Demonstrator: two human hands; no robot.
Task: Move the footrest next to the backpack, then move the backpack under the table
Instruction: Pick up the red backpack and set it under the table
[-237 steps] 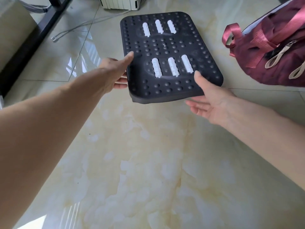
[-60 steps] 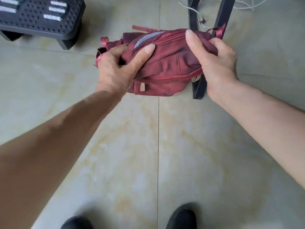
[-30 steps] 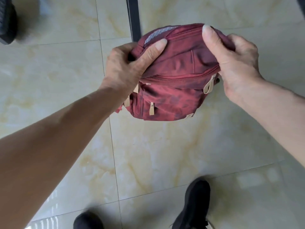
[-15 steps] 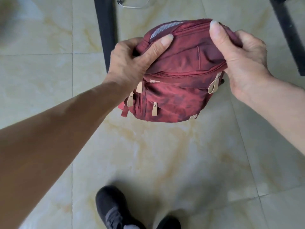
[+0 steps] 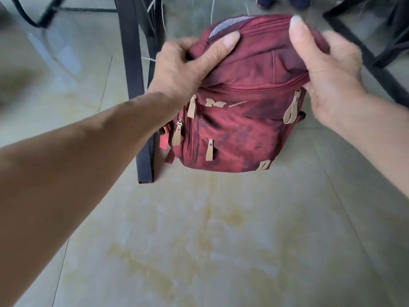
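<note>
Because soft fabric sags, both hands — left hand (image 5: 183,69) and right hand (image 5: 332,69) — pinch the maroon backpack's (image 5: 239,120) top, keeping it upright between them beside the black table leg (image 5: 135,85) — near its destination, I judge.

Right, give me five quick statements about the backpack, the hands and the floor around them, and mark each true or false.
1. Both hands hold the backpack by its top. True: the left hand and the right hand each have a grip on the upper fabric.
2. The backpack is blue. False: it is dark red with tan zipper pulls.
3. A black table leg stands just left of the backpack. True.
4. The footrest lies on the floor in front of the backpack. False: no footrest is in view; bare floor tile lies there.
5. The backpack's front pocket hangs wide open. False: the front zippers look closed.
</note>
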